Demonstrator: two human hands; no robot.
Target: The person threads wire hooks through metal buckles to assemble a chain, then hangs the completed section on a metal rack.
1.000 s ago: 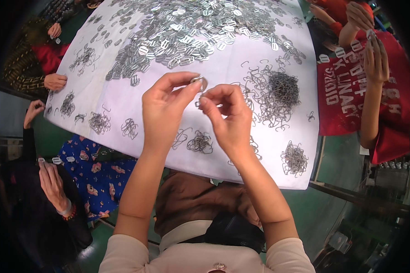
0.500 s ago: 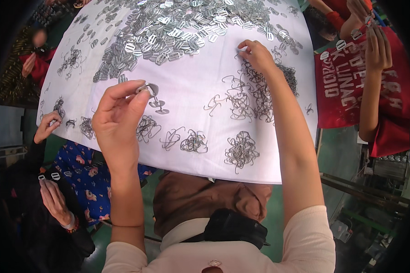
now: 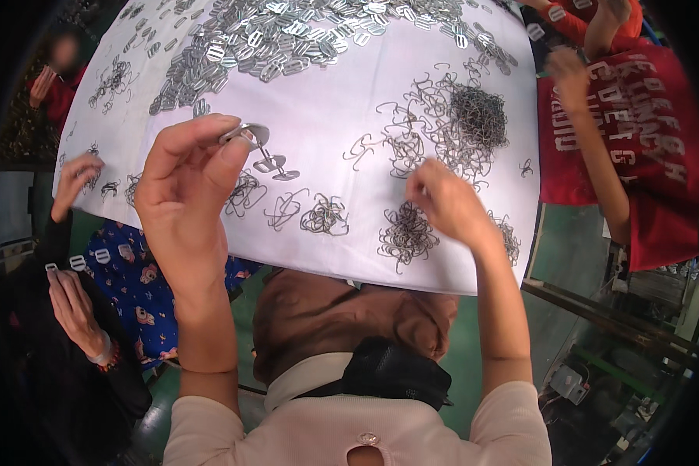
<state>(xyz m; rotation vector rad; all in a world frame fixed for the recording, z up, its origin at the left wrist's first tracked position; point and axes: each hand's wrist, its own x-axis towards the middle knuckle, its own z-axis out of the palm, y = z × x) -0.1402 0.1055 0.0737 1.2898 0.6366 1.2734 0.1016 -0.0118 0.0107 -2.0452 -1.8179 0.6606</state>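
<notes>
My left hand (image 3: 185,175) is raised over the table, thumb and forefinger pinching a flat metal slider buckle (image 3: 255,134). More metal slider buckles (image 3: 270,164) dangle below it, linked in a short string. On the right, my right hand (image 3: 454,203) hovers by a small heap of bent wire hooks (image 3: 406,237). Its fingers are curled together and slightly blurred; what they hold, if anything, cannot be made out. Beyond that hand lies a larger, dense heap of wire hooks (image 3: 478,116) with loose ones spread beside it.
A big pile of loose slider buckles (image 3: 287,46) covers the far part of the white-covered table (image 3: 303,116). Small hook clusters (image 3: 324,215) lie along its near edge. Co-workers' hands (image 3: 78,311) hold strung buckles at the left; a person in red (image 3: 660,155) works at the right.
My right hand has come back toward me from the far side of the hooks to the near heap. My left hand still holds the buckle string, with little movement.
</notes>
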